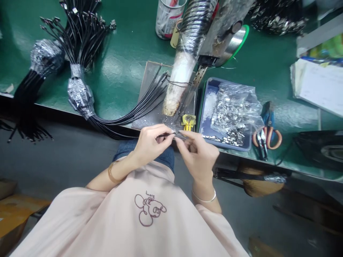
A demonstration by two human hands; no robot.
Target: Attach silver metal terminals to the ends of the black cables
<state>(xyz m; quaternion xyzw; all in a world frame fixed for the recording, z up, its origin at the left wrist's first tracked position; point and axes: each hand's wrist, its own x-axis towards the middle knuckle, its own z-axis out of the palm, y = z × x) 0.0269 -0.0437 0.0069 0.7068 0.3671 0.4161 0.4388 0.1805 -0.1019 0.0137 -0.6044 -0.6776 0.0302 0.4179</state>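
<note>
My left hand [153, 142] pinches a thin black cable [161, 135] close to its end, just off the table's front edge. Fingertip to fingertip with it, my right hand [199, 151] is closed in a pinch at the cable's tip; what sits between its fingers is too small and blurred to name. From the left, a bundle of black cables [118, 121] curves over a dark board [144, 89] towards a white-wrapped nozzle [178, 80]. Just beyond my fingers is a small yellow fixture [188, 121].
Right of the board, a blue tray [227, 144] holds a plastic bag and many small metal parts. Cutters [269, 123] with orange handles lie beside it. Plastic-wrapped cable bundles [79, 92] lie left. A solder wire spool [238, 43], a cup [168, 21] and papers [318, 84] stand farther back.
</note>
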